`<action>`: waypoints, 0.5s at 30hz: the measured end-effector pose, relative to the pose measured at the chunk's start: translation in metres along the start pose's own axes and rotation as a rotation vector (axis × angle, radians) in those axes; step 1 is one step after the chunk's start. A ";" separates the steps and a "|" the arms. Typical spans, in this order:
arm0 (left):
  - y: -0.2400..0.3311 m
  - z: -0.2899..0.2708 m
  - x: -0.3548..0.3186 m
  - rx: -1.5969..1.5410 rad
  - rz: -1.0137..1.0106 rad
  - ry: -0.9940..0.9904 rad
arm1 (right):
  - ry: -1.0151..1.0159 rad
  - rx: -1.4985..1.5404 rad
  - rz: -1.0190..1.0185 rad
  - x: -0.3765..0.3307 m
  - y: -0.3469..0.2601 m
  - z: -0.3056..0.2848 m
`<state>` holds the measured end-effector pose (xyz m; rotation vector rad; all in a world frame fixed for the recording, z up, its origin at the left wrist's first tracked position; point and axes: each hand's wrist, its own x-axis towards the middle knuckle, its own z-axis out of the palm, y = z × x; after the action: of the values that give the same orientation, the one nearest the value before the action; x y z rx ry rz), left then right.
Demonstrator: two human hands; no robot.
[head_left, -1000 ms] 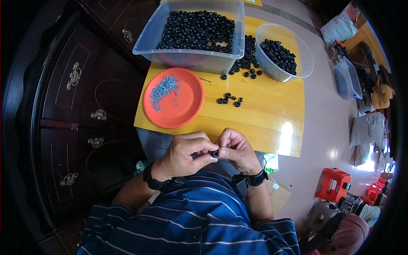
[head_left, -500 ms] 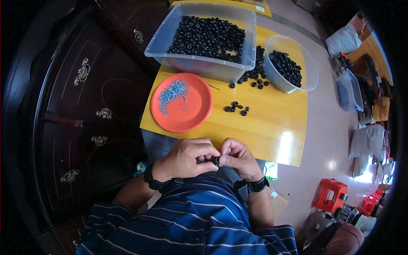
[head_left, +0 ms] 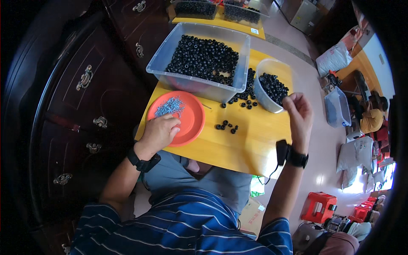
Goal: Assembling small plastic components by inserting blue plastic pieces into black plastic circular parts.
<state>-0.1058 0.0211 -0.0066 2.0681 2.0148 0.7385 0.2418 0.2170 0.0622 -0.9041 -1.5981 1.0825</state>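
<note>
My left hand (head_left: 160, 131) reaches over the right-hand part of an orange-red plate (head_left: 193, 123), with its fingers curled and pointing down. A pile of small silvery-blue pieces (head_left: 171, 106), too fine to name, lies just beyond the fingertips. Whatever the fingers pinch is hidden. My right hand (head_left: 301, 111) is raised beside the near right rim of a clear round tub (head_left: 262, 100). Thumb and fingertips are drawn together there, and I cannot make out anything in them. Small black ring-shaped parts (head_left: 272, 87) fill much of the tub.
A large clear bin (head_left: 195, 87) of black rings (head_left: 199, 57) stands at the back of the yellow table (head_left: 250, 144). Loose rings (head_left: 246, 104) lie between bin and tub, and a small group (head_left: 225, 126) sits mid-table. Dark cabinets (head_left: 63, 119) flank the left.
My hands were together near the table's front edge, holding a black ring-shaped part. They have parted: the left went to the plate, the right to the tub. The view has shifted.
</note>
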 end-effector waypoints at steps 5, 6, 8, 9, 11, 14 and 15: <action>-0.011 0.021 0.007 0.075 0.006 -0.047 | 0.121 -0.321 -0.049 0.018 0.034 -0.024; -0.012 0.023 0.008 0.070 0.007 -0.038 | 0.157 -0.325 -0.037 0.013 0.049 -0.027; -0.015 0.024 0.007 0.060 0.010 -0.070 | 0.181 -0.319 -0.037 -0.006 0.053 -0.015; -0.015 0.024 0.006 0.056 0.009 -0.069 | 0.178 -0.316 -0.023 -0.017 0.054 -0.008; -0.014 0.022 0.007 0.043 0.013 -0.079 | 0.196 -0.262 -0.012 -0.038 0.065 0.004; -0.019 0.026 0.006 0.016 0.016 -0.045 | 0.171 -0.223 -0.004 -0.070 0.071 0.033; -0.018 0.025 0.007 0.016 0.016 -0.048 | 0.131 -0.258 0.035 -0.079 0.070 0.043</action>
<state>-0.1104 0.0352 -0.0349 2.0922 1.9871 0.6712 0.2247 0.1581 -0.0333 -1.1535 -1.6402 0.8342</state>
